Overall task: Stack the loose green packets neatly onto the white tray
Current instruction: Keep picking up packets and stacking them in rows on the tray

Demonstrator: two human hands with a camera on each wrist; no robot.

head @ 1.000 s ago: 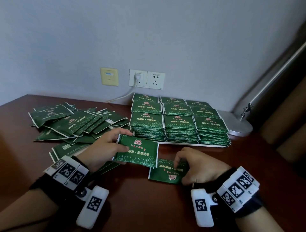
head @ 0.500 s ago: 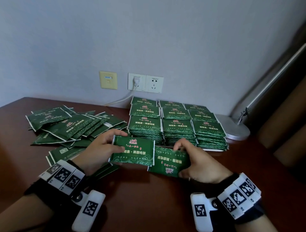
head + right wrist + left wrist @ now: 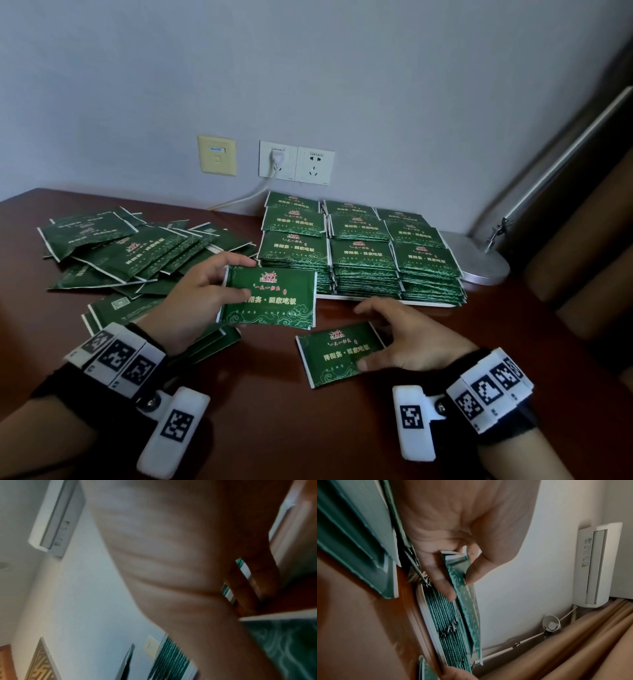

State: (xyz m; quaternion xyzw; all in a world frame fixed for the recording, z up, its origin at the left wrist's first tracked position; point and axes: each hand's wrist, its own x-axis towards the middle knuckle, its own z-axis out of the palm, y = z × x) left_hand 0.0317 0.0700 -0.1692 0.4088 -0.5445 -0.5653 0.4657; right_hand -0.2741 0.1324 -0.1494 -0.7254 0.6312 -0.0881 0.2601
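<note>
My left hand [image 3: 236, 279] pinches one green packet [image 3: 270, 301] by its left edge, thumb on top, and holds it just in front of the white tray [image 3: 376, 298]. The left wrist view shows that packet [image 3: 464, 591] between thumb and fingers, above the stacks [image 3: 447, 622]. My right hand [image 3: 380, 337] holds a second green packet [image 3: 335, 354] low over the table. Its thumb lies on the printed face and its fingers curve over the right edge. The tray carries several neat stacks [image 3: 359, 253]. A pile of loose packets [image 3: 137, 253] lies to the left.
A round metal lamp base [image 3: 479, 267] sits right of the tray, with its arm slanting up. On the wall behind are sockets [image 3: 294, 164], and a white cable [image 3: 239, 202] runs down to the brown table [image 3: 274, 428]. More loose packets [image 3: 113, 308] lie by my left wrist.
The right hand has turned its packet so the print reads upright and has lowered it towards me. The left hand keeps its packet in front of the tray.
</note>
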